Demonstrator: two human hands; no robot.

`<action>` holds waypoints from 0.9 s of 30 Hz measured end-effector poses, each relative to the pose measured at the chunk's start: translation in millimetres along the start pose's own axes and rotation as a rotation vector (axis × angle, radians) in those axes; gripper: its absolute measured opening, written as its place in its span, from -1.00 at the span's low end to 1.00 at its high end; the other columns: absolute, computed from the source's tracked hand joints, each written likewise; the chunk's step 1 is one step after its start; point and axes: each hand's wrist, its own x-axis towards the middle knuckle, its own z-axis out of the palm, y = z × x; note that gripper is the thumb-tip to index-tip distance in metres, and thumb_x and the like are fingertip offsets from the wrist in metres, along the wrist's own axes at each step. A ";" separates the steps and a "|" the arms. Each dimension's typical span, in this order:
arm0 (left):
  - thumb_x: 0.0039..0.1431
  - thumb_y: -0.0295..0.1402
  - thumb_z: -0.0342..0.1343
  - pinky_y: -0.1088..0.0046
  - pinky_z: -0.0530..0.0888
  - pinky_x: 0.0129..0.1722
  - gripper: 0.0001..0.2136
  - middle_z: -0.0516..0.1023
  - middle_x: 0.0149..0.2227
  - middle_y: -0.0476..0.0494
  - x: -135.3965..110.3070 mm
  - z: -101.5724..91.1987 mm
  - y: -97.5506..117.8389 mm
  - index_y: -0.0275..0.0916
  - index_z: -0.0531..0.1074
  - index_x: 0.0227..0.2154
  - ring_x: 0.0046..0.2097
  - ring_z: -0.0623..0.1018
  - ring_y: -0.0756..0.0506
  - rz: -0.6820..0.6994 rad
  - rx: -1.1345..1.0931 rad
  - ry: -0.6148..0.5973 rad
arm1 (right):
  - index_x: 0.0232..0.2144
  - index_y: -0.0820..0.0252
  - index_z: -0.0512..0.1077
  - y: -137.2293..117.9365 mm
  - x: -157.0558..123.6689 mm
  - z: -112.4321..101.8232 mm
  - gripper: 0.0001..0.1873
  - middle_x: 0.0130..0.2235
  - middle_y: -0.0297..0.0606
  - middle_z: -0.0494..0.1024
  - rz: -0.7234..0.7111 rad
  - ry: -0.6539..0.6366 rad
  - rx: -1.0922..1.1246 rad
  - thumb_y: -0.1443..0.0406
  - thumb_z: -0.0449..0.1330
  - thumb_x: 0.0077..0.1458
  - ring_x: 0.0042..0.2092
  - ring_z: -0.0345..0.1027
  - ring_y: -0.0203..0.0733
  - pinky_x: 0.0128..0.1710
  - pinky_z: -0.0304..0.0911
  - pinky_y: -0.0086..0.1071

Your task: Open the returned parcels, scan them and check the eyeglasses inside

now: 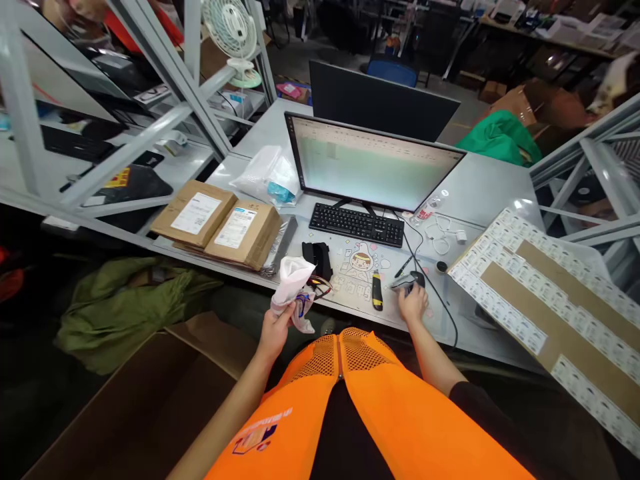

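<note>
My left hand grips a crumpled whitish plastic bag just off the desk's front edge. Loops of something dark and reddish show beside the bag; I cannot make out what they are. A black pouch-like item lies behind it. On the right, my right hand rests over a dark computer mouse, fingers curved on it. A yellow and black utility knife lies between my hands, and a dark pen is just left of the mouse. The keyboard sits behind them.
A lit monitor stands behind the keyboard. Cardboard parcels and a white plastic package occupy the left. A board covered in labels leans at the right. An open cardboard box is below left; a cable crosses the desk.
</note>
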 end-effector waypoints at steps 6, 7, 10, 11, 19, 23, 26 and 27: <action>-0.24 0.03 0.56 0.37 0.65 -0.36 -0.45 0.73 -0.26 -0.23 6.8 16.6 -11.0 -0.35 0.68 -0.31 -0.28 0.69 -0.21 -0.054 0.007 -0.017 | 0.37 0.33 0.25 -105.0 93.2 -19.0 -0.37 0.06 0.06 0.61 -0.240 -0.335 0.099 0.22 0.05 0.32 0.12 0.46 0.10 0.18 0.30 -0.16; -0.23 0.03 0.56 0.36 0.66 -0.34 -0.45 0.73 -0.24 -0.24 5.3 19.6 -12.8 -0.35 0.68 -0.30 -0.26 0.70 -0.22 -0.056 0.016 -0.018 | 0.39 0.35 0.21 -124.0 107.7 -16.0 -0.33 0.08 0.08 0.61 -0.233 -0.386 0.103 0.23 0.10 0.30 0.13 0.46 0.09 0.19 0.30 -0.17; -0.18 0.04 0.54 0.28 0.68 -0.22 -0.43 0.74 -0.16 -0.29 -1.7 26.5 -16.2 -0.34 0.69 -0.22 -0.14 0.71 -0.30 -0.069 0.025 0.003 | 0.41 0.43 0.16 -165.3 137.0 -6.3 -0.25 0.14 0.19 0.57 -0.184 -0.454 0.140 0.30 0.19 0.24 0.17 0.46 0.09 0.21 0.28 -0.18; -0.18 0.04 0.54 0.25 0.68 -0.17 -0.41 0.73 -0.12 -0.31 -4.2 28.3 -16.6 -0.34 0.69 -0.19 -0.10 0.71 -0.33 -0.082 0.019 0.016 | 0.40 0.46 0.17 -173.0 142.4 -4.6 -0.24 0.14 0.23 0.57 -0.174 -0.470 0.156 0.32 0.22 0.22 0.17 0.46 0.09 0.20 0.29 -0.17; -0.17 0.02 0.55 0.19 0.67 -0.11 -0.34 0.72 -0.06 -0.39 -3.9 51.7 -11.9 -0.36 0.66 -0.06 -0.01 0.70 -0.39 -0.175 -0.059 0.040 | 0.20 0.41 0.42 -181.0 132.9 -28.5 -0.53 -0.08 0.04 0.66 -0.281 -0.594 0.338 0.35 0.10 0.29 -0.01 0.53 -0.07 0.03 0.41 -0.25; -0.18 0.01 0.56 0.20 0.66 -0.15 -0.39 0.74 -0.13 -0.36 11.4 80.6 -2.2 -0.36 0.68 -0.14 -0.10 0.72 -0.36 -0.157 -0.078 -0.001 | 0.16 0.24 0.49 -157.9 87.8 -53.7 -0.50 -0.11 -0.15 0.66 -0.329 -1.128 0.835 0.24 0.21 0.20 -0.22 0.54 -0.21 -0.23 0.46 -0.36; -0.16 -0.02 0.56 0.24 0.64 -0.14 -0.43 0.74 -0.15 -0.29 23.3 104.1 4.6 -0.33 0.68 -0.15 -0.14 0.72 -0.29 -0.100 -0.125 -0.039 | 0.14 0.13 0.49 -136.7 51.6 -75.8 -0.41 -0.07 -0.17 0.64 -0.222 -1.416 1.240 0.20 0.37 0.04 -0.23 0.54 -0.20 -0.31 0.44 -0.38; -0.14 -0.04 0.55 0.25 0.64 -0.13 -0.45 0.74 -0.15 -0.27 26.9 110.8 6.0 -0.31 0.67 -0.14 -0.14 0.71 -0.28 -0.080 -0.145 -0.059 | 0.13 0.09 0.49 -132.1 41.5 -82.6 -0.40 -0.10 -0.20 0.64 -0.187 -1.410 1.316 0.20 0.41 0.01 -0.24 0.54 -0.20 -0.33 0.43 -0.38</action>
